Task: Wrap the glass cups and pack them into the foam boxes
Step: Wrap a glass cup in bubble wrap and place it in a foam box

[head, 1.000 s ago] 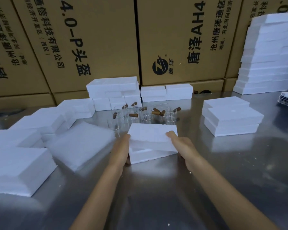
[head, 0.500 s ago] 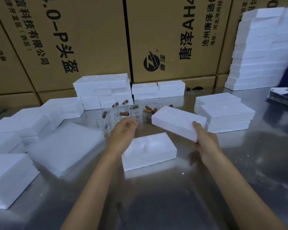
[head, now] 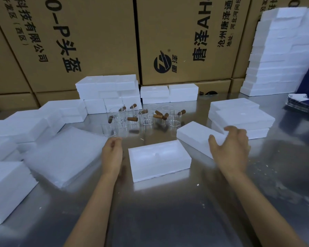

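Foam box base (head: pixel 159 162) open on desk (head: pixel 168 211) — lid (head: pixel 194 136) beside it; right hand (head: pixel 230 150) grip spread, left hand (head: pixel 111 152) curled, empty.

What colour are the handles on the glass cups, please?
Brown, wood-like handles on clear glass cups; head view.

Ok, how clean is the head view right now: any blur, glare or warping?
Head view: the right hand is motion-smeared, the left hand is sharper; the steel table throws soft reflections; the clear glass cups are hard to separate; the stacked brown cardboard cartons bow with wide-angle distortion.
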Motion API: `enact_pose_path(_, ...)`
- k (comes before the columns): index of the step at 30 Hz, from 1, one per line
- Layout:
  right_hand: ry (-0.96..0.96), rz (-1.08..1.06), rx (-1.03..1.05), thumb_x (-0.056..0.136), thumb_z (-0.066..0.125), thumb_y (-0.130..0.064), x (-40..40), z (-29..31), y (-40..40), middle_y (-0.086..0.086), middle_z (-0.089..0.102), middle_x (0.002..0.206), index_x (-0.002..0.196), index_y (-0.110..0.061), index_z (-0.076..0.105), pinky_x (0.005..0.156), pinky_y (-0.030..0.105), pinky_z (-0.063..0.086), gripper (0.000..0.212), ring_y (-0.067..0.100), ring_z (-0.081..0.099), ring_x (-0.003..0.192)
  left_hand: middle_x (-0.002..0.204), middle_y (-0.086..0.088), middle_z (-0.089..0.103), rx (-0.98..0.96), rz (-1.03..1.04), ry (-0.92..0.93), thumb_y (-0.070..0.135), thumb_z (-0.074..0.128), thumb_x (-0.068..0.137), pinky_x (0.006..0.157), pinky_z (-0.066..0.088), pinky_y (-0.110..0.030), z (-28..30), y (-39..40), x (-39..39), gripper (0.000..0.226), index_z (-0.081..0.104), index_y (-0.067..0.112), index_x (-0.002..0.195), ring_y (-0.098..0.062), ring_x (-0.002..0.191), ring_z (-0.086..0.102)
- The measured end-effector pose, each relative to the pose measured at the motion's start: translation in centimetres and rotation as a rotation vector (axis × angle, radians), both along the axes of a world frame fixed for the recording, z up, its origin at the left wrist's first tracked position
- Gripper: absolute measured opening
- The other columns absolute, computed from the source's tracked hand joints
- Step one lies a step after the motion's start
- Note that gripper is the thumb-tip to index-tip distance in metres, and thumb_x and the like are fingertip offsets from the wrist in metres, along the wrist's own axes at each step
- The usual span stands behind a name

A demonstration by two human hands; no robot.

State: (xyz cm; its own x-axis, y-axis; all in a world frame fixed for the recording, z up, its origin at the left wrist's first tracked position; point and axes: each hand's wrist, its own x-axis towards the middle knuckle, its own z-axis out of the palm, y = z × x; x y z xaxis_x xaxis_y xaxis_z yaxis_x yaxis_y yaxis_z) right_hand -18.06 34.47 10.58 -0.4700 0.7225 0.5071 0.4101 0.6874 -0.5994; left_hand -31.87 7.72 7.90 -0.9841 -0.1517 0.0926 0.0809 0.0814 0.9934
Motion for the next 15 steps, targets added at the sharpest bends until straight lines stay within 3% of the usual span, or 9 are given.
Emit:
enact_pose_path(2,-0.102,0.092,0.215,0.090,0.061,-0.030,-2.2,1.0,-0.8,0.014,0.052,0.126,0.126,-0.012,0.057,0.096,0.045,0.034,0.040,0.035,0.045,0.118,0.079,0.011,0.064,-0.019,0.012,-0.010,0.022,0.051,0.099,0.056,0.041,-0.014,-0.1,0.1,-0.2,0.019,0.069,0.016,0.097,-0.003,0.069,0.056)
enact_pose_path(4,-0.223,0.190,0.286,0.093,0.055,-0.028,-5.1,2.1,-1.4,0.012,0.053,0.129,0.127,-0.016,0.057,0.098,0.044,0.031,0.036,0.033,0.043,0.121,0.077,0.008,0.064,-0.020,0.015,-0.013,0.019,0.050,0.097,0.052,0.042,-0.013,-0.3,0.1,-0.3,0.021,0.069,0.016,0.092,-0.010,0.070,0.057)
enact_pose_path(7,-0.398,0.253,0.294,0.094,0.048,-0.026,-9.7,3.1,-1.5,0.011,0.060,0.122,0.131,-0.021,0.052,0.099,0.045,0.031,0.038,0.034,0.045,0.121,0.076,0.004,0.063,0.023,0.029,0.002,0.015,0.048,0.097,0.045,0.040,-0.005,-0.4,0.0,-0.4,0.023,0.069,0.014,0.090,-0.012,0.069,0.056)
enact_pose_path(10,-0.600,0.251,0.264,0.094,0.048,-0.028,-13.6,3.3,-1.1,0.008,0.062,0.118,0.138,-0.028,0.044,0.106,0.048,0.025,0.045,0.033,0.045,0.124,0.080,0.005,0.065,0.030,0.019,0.017,0.016,0.047,0.098,0.048,0.041,-0.004,-0.6,-0.1,-0.6,0.024,0.070,0.013,0.091,-0.007,0.069,0.057)
enact_pose_path(13,-0.683,0.246,0.210,0.093,0.054,-0.034,-16.0,2.7,-0.7,0.005,0.059,0.115,0.133,-0.030,0.045,0.111,0.050,0.022,0.041,0.031,0.048,0.124,0.083,0.003,0.065,0.025,0.021,0.040,0.015,0.044,0.100,0.052,0.042,-0.004,-0.6,0.0,-0.5,0.025,0.068,0.012,0.091,0.004,0.065,0.058)
enact_pose_path(15,-0.686,0.230,0.276,0.094,0.056,-0.033,-16.8,2.2,-0.6,0.003,0.057,0.100,0.126,-0.027,0.050,0.108,0.047,0.031,0.033,0.027,0.055,0.113,0.087,-0.002,0.067,0.082,0.041,0.056,0.014,0.041,0.102,0.059,0.048,-0.009,-0.3,0.1,-0.5,0.027,0.067,0.010,0.095,-0.003,0.073,0.061)
